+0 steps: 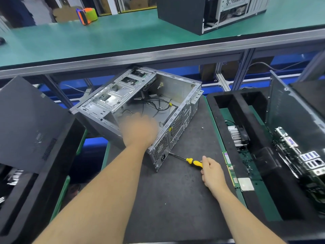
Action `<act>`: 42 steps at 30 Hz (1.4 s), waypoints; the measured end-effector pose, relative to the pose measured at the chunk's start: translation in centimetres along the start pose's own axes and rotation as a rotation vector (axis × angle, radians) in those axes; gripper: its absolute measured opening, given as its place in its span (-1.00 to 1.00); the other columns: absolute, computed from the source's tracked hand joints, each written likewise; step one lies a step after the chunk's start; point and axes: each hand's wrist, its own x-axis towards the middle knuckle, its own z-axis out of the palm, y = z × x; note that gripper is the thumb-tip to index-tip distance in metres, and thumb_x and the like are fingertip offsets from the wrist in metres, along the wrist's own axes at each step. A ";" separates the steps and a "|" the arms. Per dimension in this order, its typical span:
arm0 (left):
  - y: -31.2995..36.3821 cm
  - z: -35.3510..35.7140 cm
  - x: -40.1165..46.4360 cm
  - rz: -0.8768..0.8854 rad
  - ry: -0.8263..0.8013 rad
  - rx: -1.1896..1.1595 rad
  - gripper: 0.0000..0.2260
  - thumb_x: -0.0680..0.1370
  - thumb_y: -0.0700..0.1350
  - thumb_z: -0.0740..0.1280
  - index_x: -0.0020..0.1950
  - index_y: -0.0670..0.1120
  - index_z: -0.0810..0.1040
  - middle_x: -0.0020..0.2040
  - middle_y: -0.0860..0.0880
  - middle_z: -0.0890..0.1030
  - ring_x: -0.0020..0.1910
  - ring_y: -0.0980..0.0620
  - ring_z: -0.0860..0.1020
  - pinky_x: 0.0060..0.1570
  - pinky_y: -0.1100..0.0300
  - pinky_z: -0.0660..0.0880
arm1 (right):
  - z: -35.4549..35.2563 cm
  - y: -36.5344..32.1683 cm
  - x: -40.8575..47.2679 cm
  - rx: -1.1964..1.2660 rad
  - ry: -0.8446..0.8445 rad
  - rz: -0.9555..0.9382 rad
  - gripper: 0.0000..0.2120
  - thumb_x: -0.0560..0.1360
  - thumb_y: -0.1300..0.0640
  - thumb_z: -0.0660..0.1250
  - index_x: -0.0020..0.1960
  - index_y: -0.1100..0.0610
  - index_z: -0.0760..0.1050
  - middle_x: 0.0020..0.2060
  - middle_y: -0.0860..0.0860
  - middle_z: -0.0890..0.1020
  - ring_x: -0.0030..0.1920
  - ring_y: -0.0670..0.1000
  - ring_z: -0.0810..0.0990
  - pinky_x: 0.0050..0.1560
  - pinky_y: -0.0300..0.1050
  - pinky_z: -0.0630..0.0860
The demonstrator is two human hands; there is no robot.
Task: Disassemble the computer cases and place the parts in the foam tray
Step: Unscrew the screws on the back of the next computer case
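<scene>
One open computer case (pixel 140 110) lies on its side at the centre of the frame, on the dark mat of my work surface (pixel 175 199), its bare metal interior facing up with loose cables (pixel 158 104) inside. My left hand (pixel 140 132) is over the case's near edge, blurred, so I cannot tell whether its fingers are grasping anything. My right hand (pixel 212 170), lower right of centre, has its fingers curled round the handle of a yellow screwdriver (pixel 190 161); the shaft points up and left, and its tip is at the case's rear panel near the power socket.

Just right of the mat sits the black foam tray (pixel 249 131), holding a finned heatsink (pixel 236 136) in one slot, a green memory stick (pixel 230 169) along its left edge and a square processor chip (pixel 246 184) below that. A motherboard (pixel 299 155) stands at the far right of the tray, beside a dark side panel (pixel 288 110). Another foam tray (pixel 35 182) with a black panel (pixel 26 120) fills the lower left. On the green bench in the upper half, a second computer case (pixel 202 13) stands at upper right, and an orange and green roll (pixel 88 15) at upper left.
</scene>
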 end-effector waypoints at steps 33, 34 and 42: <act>0.1 0.0 0.1 -0.005 -0.053 0.045 -0.48 0.65 0.16 -0.08 0.35 -0.01 0.54 0.42 -0.09 0.43 0.44 -0.24 0.30 0.39 -0.24 0.20 | 1.0 -3.5 1.3 0.347 0.086 0.557 -0.82 0.56 0.11 0.15 -0.17 0.16 0.37 -0.43 0.09 0.37 -0.52 0.02 0.24 -0.54 -0.25 0.24; 0.1 0.0 0.2 -0.012 -0.071 0.046 -0.46 0.65 0.19 -0.10 0.39 0.00 0.52 0.48 -0.08 0.39 0.51 -0.27 0.22 0.45 -0.29 0.13 | 1.5 -3.1 1.2 0.294 0.146 0.519 -0.77 0.57 0.07 0.14 -0.18 0.19 0.38 -0.40 0.13 0.43 -0.46 0.08 0.36 -0.46 -0.16 0.37; 0.3 0.2 0.2 -0.004 -0.100 0.097 -0.43 0.65 0.26 -0.13 0.39 0.01 0.48 0.43 -0.07 0.39 0.37 -0.29 0.31 0.35 -0.29 0.22 | 2.7 -1.6 0.3 -0.099 0.362 0.151 -0.52 0.69 0.09 0.07 -0.16 0.38 0.59 -0.35 0.16 0.52 -0.04 0.33 0.55 0.00 0.05 0.46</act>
